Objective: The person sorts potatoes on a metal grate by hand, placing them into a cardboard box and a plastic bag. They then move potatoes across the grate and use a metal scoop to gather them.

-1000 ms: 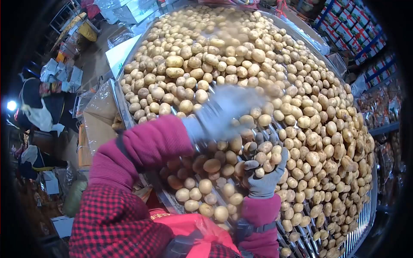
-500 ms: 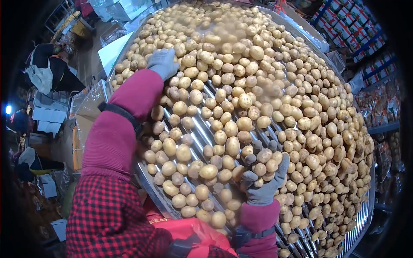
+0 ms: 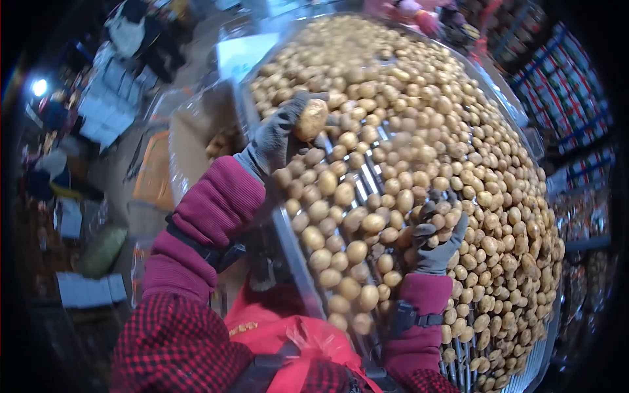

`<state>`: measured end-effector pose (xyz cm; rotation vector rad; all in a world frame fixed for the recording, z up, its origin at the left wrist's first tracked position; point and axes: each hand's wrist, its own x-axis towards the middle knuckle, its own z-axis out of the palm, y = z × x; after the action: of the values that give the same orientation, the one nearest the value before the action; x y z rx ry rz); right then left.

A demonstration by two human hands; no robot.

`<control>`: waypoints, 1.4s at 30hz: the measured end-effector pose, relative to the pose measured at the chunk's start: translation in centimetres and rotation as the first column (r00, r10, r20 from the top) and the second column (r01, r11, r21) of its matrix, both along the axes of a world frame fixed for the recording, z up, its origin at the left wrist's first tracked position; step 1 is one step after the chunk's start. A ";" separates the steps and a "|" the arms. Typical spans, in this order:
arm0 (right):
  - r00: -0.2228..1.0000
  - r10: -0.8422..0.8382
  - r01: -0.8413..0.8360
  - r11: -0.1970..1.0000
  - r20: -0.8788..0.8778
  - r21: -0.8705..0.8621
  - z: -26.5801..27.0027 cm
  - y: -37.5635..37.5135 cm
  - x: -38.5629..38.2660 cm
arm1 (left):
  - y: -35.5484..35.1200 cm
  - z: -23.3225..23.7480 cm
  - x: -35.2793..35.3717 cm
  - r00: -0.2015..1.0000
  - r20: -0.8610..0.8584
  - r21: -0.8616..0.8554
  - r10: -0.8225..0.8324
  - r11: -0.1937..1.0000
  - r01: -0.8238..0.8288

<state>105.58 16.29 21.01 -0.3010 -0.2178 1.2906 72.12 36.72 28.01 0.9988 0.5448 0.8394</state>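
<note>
Large potato (image 3: 311,120): in my left hand (image 3: 270,136), fingers curled round it, partly closed, at the near-left side of the roller table (image 3: 297,252). Small potatoes (image 3: 447,221): several bunched in my right hand (image 3: 440,247), half open, cupped, fingers bent up round them. Loose potatoes (image 3: 485,196) between both hands, beyond them and right of my right hand. Cardboard box (image 3: 196,121) just left of my left hand, orange crate (image 3: 154,171) further left. White panel (image 3: 246,56) beyond left hand.
</note>
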 end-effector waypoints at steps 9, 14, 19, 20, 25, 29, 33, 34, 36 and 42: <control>0.873 0.466 -0.430 0.874 -0.141 0.227 3.1 -1.5 -4.6 | -27.5 -5.2 -10.7 0.960 -0.239 -0.307 -0.143 0.949 0.064; 0.809 0.565 -0.538 0.823 -0.162 0.185 4.0 -2.7 -10.4 | -41.4 -12.3 -13.0 0.962 -0.148 -0.594 -0.231 0.798 0.101; 0.739 0.659 -0.643 0.752 -0.138 0.145 4.1 -3.7 -15.8 | -41.9 -10.7 -14.3 0.975 -0.185 -0.662 -0.123 0.749 -0.032; 0.729 0.667 -0.652 0.745 -0.152 0.139 4.0 -3.9 -16.4 | -42.2 -11.1 -14.6 0.978 -0.175 -0.663 -0.115 0.748 -0.031; 0.681 0.713 -0.702 0.701 -0.167 0.127 3.7 -4.9 -19.7 | -43.0 -10.9 -16.3 0.968 -0.250 -0.519 -0.036 0.849 -0.102; 0.644 0.739 -0.734 0.670 -0.200 0.111 3.1 -5.7 -20.9 | -43.3 -11.0 -18.5 0.984 -0.097 -0.500 0.147 0.848 -0.176; 0.640 0.739 -0.744 0.664 -0.210 0.069 2.6 -6.5 -20.6 | -43.8 -10.2 -22.4 0.836 -0.272 -0.292 0.476 0.787 -0.543; 0.636 0.742 -0.749 0.660 -0.212 0.062 2.5 -6.5 -20.7 | -44.0 -10.7 -23.8 0.837 -0.273 -0.290 0.474 0.789 -0.541; 0.630 0.747 -0.756 0.653 -0.212 0.053 2.0 -6.4 -20.3 | -44.9 -12.7 -26.5 0.729 -0.305 -0.377 0.613 0.625 -0.684; 0.691 0.699 -0.712 0.702 -0.185 -0.008 2.6 -7.4 -20.1 | -48.7 -22.2 -31.7 0.525 -0.485 -0.373 0.699 0.378 -0.848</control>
<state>85.45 8.86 23.60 -0.1699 -0.1372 2.0999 40.45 -11.95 5.86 0.1884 1.4951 1.2865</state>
